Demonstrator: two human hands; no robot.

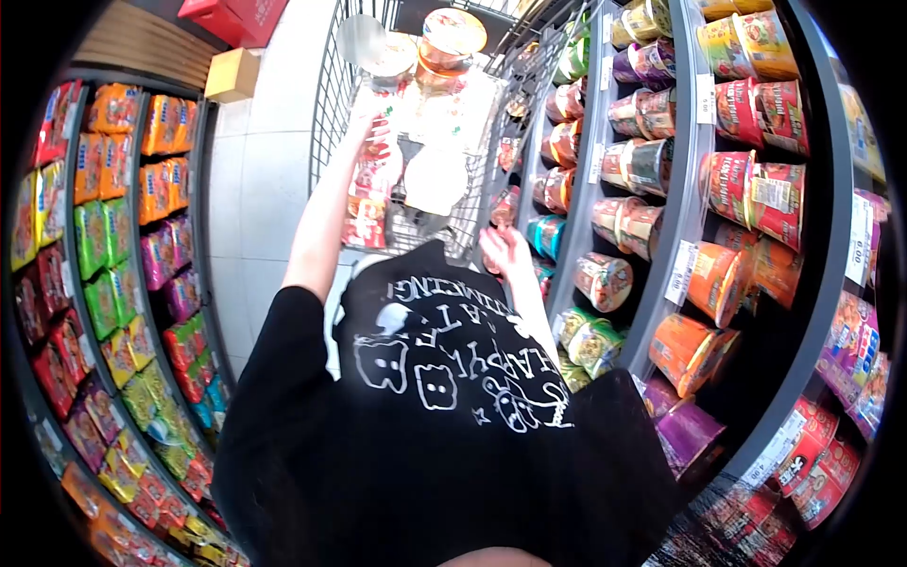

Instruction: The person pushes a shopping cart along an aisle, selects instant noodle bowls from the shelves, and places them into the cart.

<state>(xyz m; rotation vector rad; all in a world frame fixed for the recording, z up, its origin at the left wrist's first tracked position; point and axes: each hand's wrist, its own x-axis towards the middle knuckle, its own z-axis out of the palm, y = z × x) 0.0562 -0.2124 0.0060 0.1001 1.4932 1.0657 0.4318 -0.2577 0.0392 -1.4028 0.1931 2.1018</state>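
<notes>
A wire shopping cart (326, 118) stands in front of me with several goods in it. My left hand (371, 121) reaches over its left side, beside red packets (367, 213). Glare washes out its fingers, so I cannot tell whether it grips anything. Further forward in the cart sits a large instant noodle bowl (453, 36) with a bright lid. A white, overexposed item (436, 180) lies in the middle. My right hand (503, 250) is low by the cart's near right side, its fingers apart and nothing seen in them. Close to it is the shelf of cup noodles (605, 279).
Tall shelves of cup noodles (756, 194) with price tags rise close on my right. On the left, a rack holds colourful noodle packets (165, 189). A cardboard box (232, 76) and a red box (241, 19) are ahead on the left, beside the pale tiled floor (269, 189).
</notes>
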